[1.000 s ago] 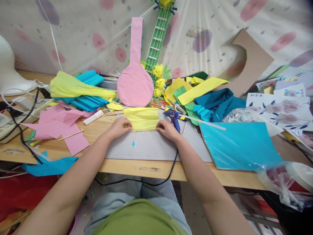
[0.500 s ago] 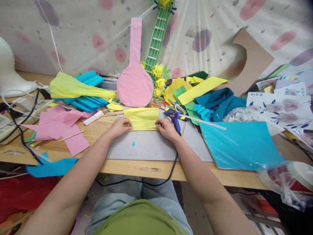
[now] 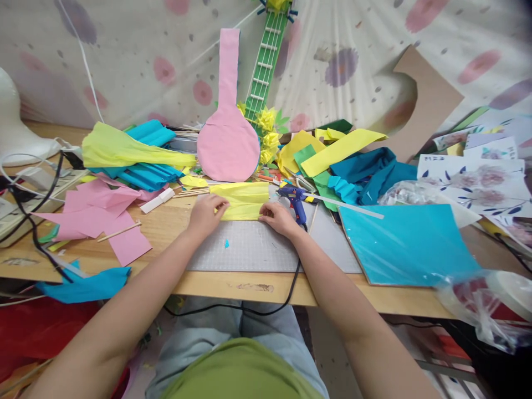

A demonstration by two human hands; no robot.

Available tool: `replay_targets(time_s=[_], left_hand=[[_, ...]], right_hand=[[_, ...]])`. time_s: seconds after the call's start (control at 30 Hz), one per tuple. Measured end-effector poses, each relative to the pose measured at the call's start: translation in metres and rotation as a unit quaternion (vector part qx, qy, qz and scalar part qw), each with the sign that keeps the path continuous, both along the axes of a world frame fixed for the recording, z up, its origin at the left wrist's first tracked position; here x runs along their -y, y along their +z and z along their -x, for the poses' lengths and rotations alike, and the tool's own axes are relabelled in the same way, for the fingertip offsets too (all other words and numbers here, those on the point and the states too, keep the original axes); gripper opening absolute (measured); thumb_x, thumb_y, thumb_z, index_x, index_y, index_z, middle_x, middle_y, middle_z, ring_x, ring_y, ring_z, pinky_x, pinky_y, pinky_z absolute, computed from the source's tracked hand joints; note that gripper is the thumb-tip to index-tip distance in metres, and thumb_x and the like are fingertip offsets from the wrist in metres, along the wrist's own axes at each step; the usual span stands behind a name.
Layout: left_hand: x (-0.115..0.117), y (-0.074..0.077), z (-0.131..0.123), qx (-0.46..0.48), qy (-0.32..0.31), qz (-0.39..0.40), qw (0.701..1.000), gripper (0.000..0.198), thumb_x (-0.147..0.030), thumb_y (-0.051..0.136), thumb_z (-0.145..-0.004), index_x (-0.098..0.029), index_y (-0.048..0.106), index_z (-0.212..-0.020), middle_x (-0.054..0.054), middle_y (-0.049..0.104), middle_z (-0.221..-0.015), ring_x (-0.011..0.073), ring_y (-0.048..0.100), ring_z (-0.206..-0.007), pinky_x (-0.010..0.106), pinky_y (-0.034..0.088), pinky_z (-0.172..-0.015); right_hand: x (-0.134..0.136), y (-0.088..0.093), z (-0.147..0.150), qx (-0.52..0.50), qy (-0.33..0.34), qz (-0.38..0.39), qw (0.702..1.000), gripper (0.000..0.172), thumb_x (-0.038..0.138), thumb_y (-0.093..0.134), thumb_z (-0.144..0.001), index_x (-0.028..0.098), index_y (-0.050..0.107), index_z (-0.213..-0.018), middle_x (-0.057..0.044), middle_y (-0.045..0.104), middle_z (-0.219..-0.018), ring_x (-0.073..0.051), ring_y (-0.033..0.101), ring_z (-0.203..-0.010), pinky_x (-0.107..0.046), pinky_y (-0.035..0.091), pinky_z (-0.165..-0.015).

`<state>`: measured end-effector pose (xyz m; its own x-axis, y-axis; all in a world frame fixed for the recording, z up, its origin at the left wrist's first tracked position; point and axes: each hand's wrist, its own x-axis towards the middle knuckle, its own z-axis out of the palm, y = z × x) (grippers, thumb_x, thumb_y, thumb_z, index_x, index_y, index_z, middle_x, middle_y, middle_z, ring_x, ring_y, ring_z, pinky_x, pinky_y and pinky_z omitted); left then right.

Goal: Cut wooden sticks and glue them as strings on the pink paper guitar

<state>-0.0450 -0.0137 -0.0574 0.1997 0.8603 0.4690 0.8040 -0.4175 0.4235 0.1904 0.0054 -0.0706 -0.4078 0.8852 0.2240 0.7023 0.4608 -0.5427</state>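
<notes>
A strip of yellow crepe paper [image 3: 243, 200] lies across the back of a grey cutting mat [image 3: 245, 249]. My left hand [image 3: 208, 211] pinches its near edge towards the left end, fingers bent together. My right hand [image 3: 278, 215] grips the same edge near the right end, thumb and fingertips closed on it. Just beyond my right hand lies a blue hot glue gun [image 3: 294, 198] with a clear glue stick in it. Behind the strip stands a pink paper-covered, lute-like shape [image 3: 228, 145] with a round body and straight neck.
Pink paper scraps [image 3: 89, 210] and blue crepe paper [image 3: 153, 172] lie left. A green stringed neck [image 3: 266, 66] with yellow paper flowers [image 3: 268, 133] leans behind. On the right are a wrapped blue sheet [image 3: 407, 244] and cut cardboard [image 3: 428, 100]. A black cord [image 3: 286, 302] hangs over the table edge.
Both hands have moved inward along the near edge of the yellow crepe paper, closer together. The glue gun and the pink shape stay in place; the view has shifted slightly.
</notes>
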Motion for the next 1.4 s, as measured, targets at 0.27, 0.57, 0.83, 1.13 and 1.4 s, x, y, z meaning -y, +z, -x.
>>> replay_targets(time_s=[0.27,0.57,0.83,1.13,1.4], left_hand=[[0.015,-0.004,-0.026,-0.121,-0.098,0.041,0.987,0.017,-0.021,0.045,-0.079,-0.019,0.062,-0.078,0.005,0.062,-0.083,0.0179,0.053,-0.081,0.030,0.039,-0.071],[0.010,-0.004,-0.017,-0.088,-0.070,0.049,0.992,0.017,-0.023,0.047,-0.079,-0.019,0.062,-0.075,0.005,0.063,-0.083,0.0183,0.052,-0.083,0.031,0.039,-0.071],[0.008,-0.005,-0.018,-0.123,-0.056,0.054,0.989,0.018,-0.024,0.047,-0.080,-0.020,0.064,-0.076,0.004,0.063,-0.084,0.0179,0.052,-0.084,0.029,0.038,-0.069],[0.004,-0.004,-0.014,-0.111,-0.070,0.074,0.989,0.012,-0.023,0.053,-0.075,-0.020,0.064,-0.076,0.003,0.063,-0.082,0.0174,0.053,-0.083,0.029,0.038,-0.071],[0.003,-0.002,-0.014,-0.104,-0.065,0.096,0.988,0.011,-0.023,0.054,-0.075,-0.020,0.065,-0.076,0.002,0.063,-0.080,0.0159,0.053,-0.081,0.027,0.039,-0.069]], right_hand=[[0.002,0.001,0.000,-0.028,0.015,0.038,0.999,0.010,0.027,0.057,-0.072,0.018,0.053,-0.073,0.001,0.054,-0.068,-0.011,0.047,-0.065,-0.023,0.035,-0.060],[0.001,0.001,-0.002,0.000,0.037,0.035,0.999,0.010,0.027,0.057,-0.073,0.018,0.055,-0.074,0.000,0.056,-0.070,-0.011,0.048,-0.069,-0.023,0.034,-0.062],[0.014,0.009,0.015,0.028,0.044,-0.085,0.995,0.008,0.025,0.052,-0.079,0.019,0.058,-0.079,-0.004,0.057,-0.081,-0.015,0.047,-0.083,-0.028,0.034,-0.076],[0.016,0.004,0.028,0.080,0.026,-0.063,0.994,0.006,0.022,0.055,-0.077,0.018,0.059,-0.078,-0.004,0.057,-0.080,-0.014,0.048,-0.078,-0.025,0.033,-0.069],[0.016,0.002,0.026,0.069,0.015,-0.059,0.996,0.005,0.023,0.056,-0.077,0.019,0.057,-0.078,-0.002,0.057,-0.077,-0.013,0.048,-0.075,-0.024,0.032,-0.065]])
